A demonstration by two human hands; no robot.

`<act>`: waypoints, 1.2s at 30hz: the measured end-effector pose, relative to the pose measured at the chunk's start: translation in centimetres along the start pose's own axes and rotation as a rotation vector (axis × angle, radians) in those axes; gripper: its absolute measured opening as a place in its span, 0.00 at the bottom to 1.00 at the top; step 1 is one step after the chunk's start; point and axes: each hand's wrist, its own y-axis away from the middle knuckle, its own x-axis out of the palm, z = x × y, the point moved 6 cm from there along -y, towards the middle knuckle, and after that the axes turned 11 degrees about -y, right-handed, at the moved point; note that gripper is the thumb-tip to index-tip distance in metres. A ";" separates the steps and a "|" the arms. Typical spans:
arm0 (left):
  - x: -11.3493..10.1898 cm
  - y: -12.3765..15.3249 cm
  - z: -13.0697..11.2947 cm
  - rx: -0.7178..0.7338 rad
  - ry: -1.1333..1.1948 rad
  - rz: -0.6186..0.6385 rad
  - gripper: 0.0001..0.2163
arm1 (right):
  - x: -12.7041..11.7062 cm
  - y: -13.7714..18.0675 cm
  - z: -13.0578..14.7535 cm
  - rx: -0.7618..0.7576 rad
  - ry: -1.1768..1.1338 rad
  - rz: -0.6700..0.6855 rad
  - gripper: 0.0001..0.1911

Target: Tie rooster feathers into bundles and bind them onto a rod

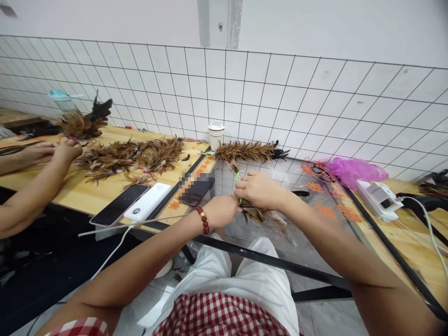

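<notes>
One brown feather bunch (pixel 257 214), held low over the glass tabletop (pixel 294 177) by its bound end, gripped in the closed left hand (pixel 220 211). One right hand (pixel 259 189), fingers bent at the green tie (pixel 239 175); whether the tie is pinched cannot be told. The bunch's upper part is partly covered by this hand. Two smartphones (pixel 198 191) and one white power bank (pixel 149 201), placed leftward. Beyond: one long feather strand (pixel 248 151), laid across; one purple plastic bag (pixel 357 171), rightward; one lidded white cup (pixel 216 140), set farthest.
</notes>
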 end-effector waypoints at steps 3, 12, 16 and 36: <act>-0.8 1.1 -0.8 0.018 -0.185 -0.096 0.05 | 0.6 0.2 -1.6 0.119 -0.194 -0.048 0.09; -1.4 2.4 -2.6 0.325 -0.431 -0.077 0.16 | 1.0 0.3 -3.0 0.086 -0.812 0.023 0.12; -0.7 2.5 -3.6 0.391 -0.731 -0.004 0.17 | 1.5 -0.7 -2.9 0.101 -0.764 0.133 0.10; -1.0 -4.4 4.1 -0.538 1.537 0.194 0.08 | 5.4 2.5 -6.0 0.735 -1.537 -0.790 0.18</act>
